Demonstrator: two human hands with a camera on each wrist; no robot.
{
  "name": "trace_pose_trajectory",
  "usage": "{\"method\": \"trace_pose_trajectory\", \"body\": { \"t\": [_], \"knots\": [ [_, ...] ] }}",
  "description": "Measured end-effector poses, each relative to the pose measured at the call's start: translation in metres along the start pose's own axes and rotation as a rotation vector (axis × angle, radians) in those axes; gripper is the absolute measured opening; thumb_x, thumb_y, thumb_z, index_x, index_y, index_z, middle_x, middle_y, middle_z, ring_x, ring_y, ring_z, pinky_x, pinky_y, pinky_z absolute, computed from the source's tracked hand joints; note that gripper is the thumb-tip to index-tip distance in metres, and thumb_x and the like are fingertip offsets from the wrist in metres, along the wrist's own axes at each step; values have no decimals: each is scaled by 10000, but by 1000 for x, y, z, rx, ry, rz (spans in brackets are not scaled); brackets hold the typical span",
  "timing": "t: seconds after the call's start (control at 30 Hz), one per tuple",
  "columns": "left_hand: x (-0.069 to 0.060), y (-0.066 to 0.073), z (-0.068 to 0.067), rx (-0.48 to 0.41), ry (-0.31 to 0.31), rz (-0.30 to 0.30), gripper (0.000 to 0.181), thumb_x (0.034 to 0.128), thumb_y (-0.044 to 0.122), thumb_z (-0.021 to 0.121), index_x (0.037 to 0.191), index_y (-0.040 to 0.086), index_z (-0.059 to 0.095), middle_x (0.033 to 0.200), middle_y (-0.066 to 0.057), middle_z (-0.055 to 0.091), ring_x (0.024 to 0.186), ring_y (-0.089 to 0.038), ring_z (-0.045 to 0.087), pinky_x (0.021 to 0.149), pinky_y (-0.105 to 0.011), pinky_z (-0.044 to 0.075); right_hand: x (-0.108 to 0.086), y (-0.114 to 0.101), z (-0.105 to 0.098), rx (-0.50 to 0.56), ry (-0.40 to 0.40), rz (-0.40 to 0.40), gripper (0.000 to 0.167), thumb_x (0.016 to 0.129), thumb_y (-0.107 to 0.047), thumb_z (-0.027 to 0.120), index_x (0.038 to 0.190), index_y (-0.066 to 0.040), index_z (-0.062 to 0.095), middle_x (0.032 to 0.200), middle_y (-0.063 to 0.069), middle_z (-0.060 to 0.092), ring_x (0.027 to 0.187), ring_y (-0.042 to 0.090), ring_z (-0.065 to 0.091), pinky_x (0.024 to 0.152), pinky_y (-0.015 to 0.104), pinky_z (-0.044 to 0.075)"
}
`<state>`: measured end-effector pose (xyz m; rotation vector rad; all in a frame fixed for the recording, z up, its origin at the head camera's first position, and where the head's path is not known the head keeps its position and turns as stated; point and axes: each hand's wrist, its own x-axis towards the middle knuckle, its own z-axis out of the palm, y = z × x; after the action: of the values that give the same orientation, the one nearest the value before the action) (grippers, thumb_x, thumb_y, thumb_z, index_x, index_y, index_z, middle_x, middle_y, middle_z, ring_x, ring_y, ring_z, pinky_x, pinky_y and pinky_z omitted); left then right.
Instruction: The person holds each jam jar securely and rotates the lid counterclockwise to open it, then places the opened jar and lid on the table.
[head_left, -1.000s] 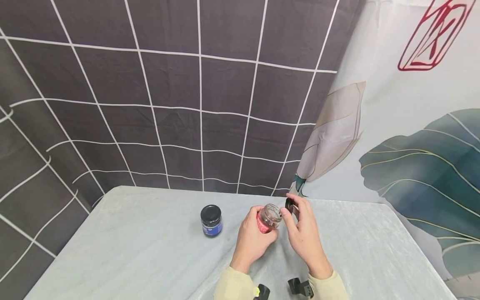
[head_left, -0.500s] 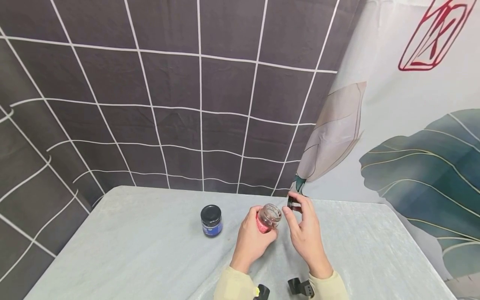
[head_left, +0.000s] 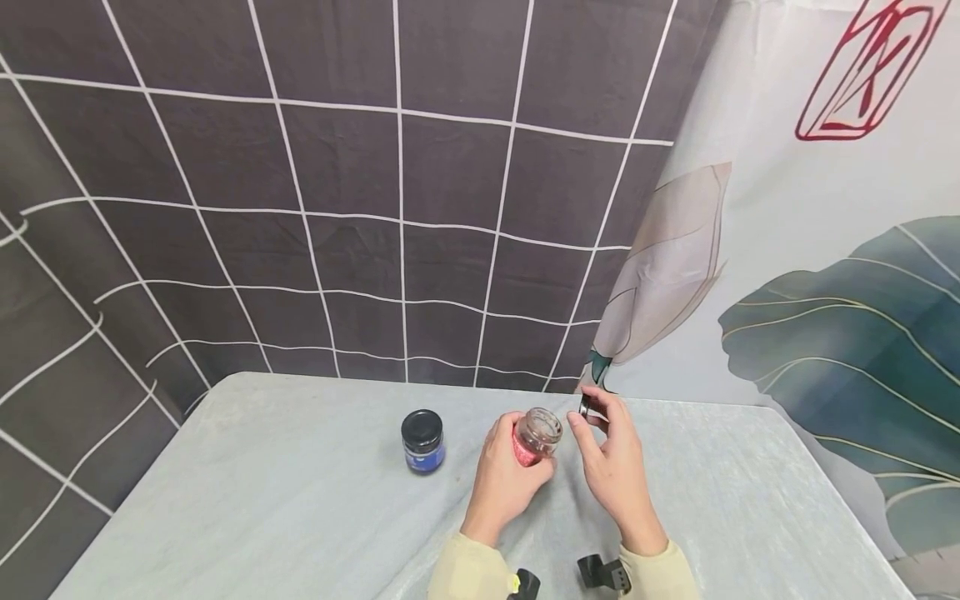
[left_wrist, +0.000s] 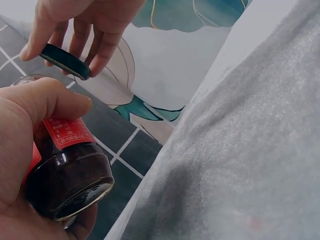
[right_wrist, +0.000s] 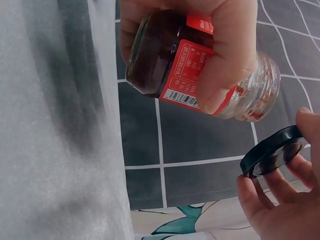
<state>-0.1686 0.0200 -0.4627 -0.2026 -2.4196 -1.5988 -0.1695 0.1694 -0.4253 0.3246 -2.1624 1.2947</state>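
Observation:
In the head view the left hand [head_left: 507,475] grips a glass jar [head_left: 539,432] with a red label, its mouth uncovered and tilted toward the right. Dark contents fill its lower part, and reddish residue clings inside the clear neck [right_wrist: 260,90] in the right wrist view. Just right of the mouth, the right hand [head_left: 617,467] holds a black lid [head_left: 584,406] by its edge between thumb and fingers, apart from the jar. The left wrist view shows the lid [left_wrist: 66,61] beyond the left thumb, with the jar's base [left_wrist: 75,185] toward the camera.
A second jar [head_left: 423,442] with a black lid and blue label stands upright on the pale cloth-covered table [head_left: 300,500], left of the hands. Behind the table hangs a dark gridded cloth [head_left: 337,167], with a leaf-patterned white one [head_left: 772,183] at the right.
The right hand and lid have moved slightly right, away from the jar's mouth, and the lid has turned a little. The left hand and its jar have stayed nearly still.

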Motion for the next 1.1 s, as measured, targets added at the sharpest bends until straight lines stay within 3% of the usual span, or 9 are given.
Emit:
{"method": "trace_pose_trajectory", "body": {
  "t": [0.3,0.6,0.9,1.1],
  "knots": [
    [-1,-2,2,-16,4,37,585,722,210,847,1240,130,589,1131,1,630,1046,-166,583,917,-373,489,1,1,0,24,-10,5,427,914,36,689,1326,43,579,1218,154,600,1098,143,558,943,114,445],
    [-1,-1,2,-36,-27,-1,619,733,215,855,1290,152,591,1173,5,634,1075,-171,607,945,-394,498,-1,3,-2,14,-61,61,411,970,-29,639,1360,56,540,1286,194,563,1180,240,552,984,111,421],
    [-1,-2,4,-37,-23,-8,615,733,208,861,1288,159,599,1166,11,640,1069,-163,613,944,-393,498,0,4,-3,-13,-107,71,395,990,-53,617,1366,40,537,1316,205,548,1213,305,550,994,351,457],
    [-1,-3,4,-41,-23,2,608,733,204,865,1280,161,604,1159,13,644,1063,-158,613,939,-382,500,-1,5,-2,-38,-112,82,360,987,-69,628,1337,0,574,1306,174,571,1203,283,557,950,383,514]
  ]
}}
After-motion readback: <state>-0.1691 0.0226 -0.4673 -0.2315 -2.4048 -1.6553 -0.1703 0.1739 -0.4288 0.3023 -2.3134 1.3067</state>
